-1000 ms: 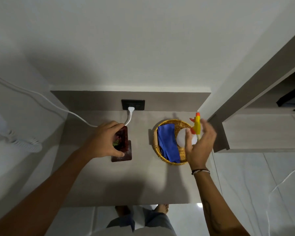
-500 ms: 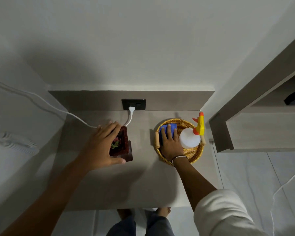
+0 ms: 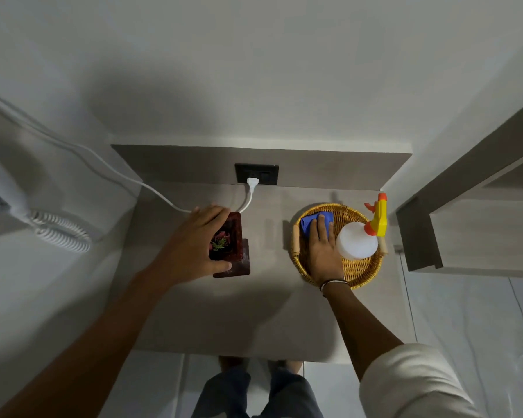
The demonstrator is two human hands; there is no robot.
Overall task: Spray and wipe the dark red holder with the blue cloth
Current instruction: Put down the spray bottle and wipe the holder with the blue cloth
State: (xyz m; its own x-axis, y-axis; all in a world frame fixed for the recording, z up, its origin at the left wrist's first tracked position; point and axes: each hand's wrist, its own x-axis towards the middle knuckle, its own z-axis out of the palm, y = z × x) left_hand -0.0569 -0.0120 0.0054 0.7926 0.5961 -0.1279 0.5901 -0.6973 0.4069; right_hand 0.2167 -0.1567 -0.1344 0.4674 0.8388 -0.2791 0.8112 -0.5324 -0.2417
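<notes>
Fingers [image 3: 322, 224] on perhaps soft blue cloth [image 3: 310, 222]

Your holder [image 3: 234, 236] is dark red with mottled marbling (a green sprig shows inside). Your cloth [image 3: 313, 222] is plain blue, in a golden-yellow woven basket [image 3: 360, 271] beside a white bottle [image 3: 357, 245] with yellow-and-orange sprayer.
</notes>
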